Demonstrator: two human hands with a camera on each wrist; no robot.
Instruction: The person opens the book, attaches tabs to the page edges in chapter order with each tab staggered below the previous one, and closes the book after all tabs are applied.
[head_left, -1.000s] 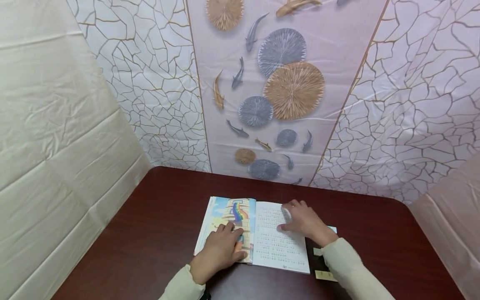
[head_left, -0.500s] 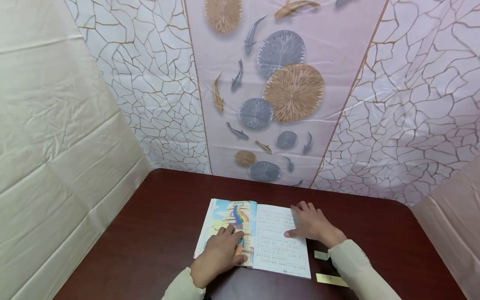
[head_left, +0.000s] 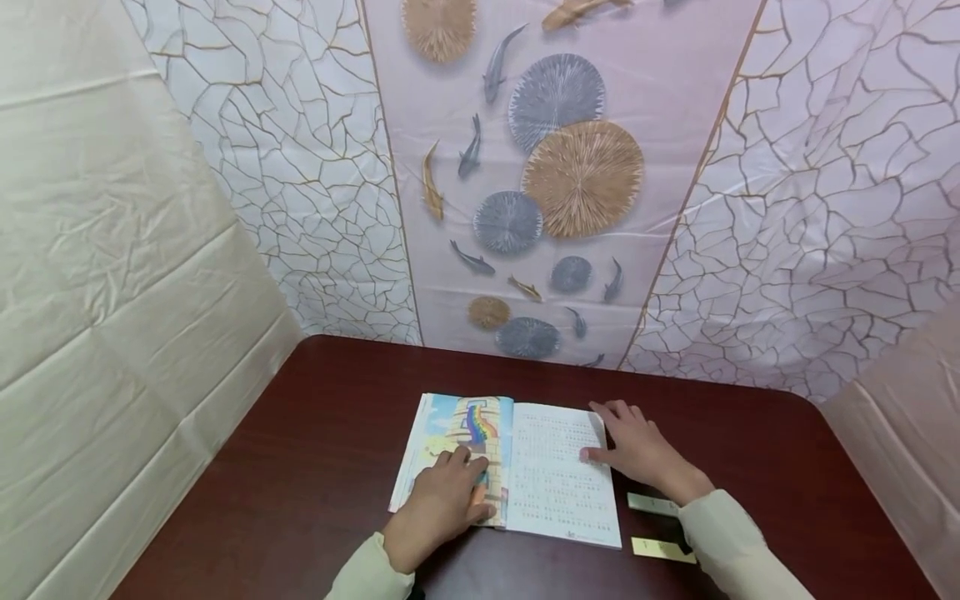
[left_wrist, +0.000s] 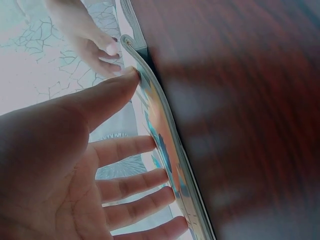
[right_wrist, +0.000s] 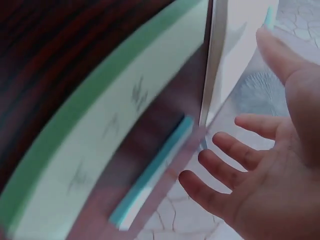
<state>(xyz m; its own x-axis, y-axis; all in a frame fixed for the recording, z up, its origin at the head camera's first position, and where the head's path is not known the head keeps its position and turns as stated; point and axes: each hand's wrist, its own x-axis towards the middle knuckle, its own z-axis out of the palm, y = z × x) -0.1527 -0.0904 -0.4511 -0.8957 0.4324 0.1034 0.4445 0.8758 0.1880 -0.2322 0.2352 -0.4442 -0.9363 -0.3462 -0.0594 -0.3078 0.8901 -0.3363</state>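
Observation:
An open book (head_left: 558,492) lies on the table, with a colourful rainbow picture on its left page and printed text on its right page. My left hand (head_left: 442,498) rests on the left page. In the left wrist view its thumb and fingertips (left_wrist: 162,176) touch that page. My right hand (head_left: 641,450) is at the right page's outer edge, fingers spread and thumb over the page. The right wrist view shows its fingers (right_wrist: 240,150) loosely bent, with nothing gripped. Whether they touch the page is unclear.
Right of the book lie a pale green strip (head_left: 651,504) and a yellow strip (head_left: 662,550), partly behind the right sleeve. A teal-edged strip (right_wrist: 152,175) shows in the right wrist view. The dark red table (head_left: 247,508) meets patterned wall cloth behind.
My right hand has moved right, from above the right page to its outer edge, uncovering more text. The left hand stays on the left page.

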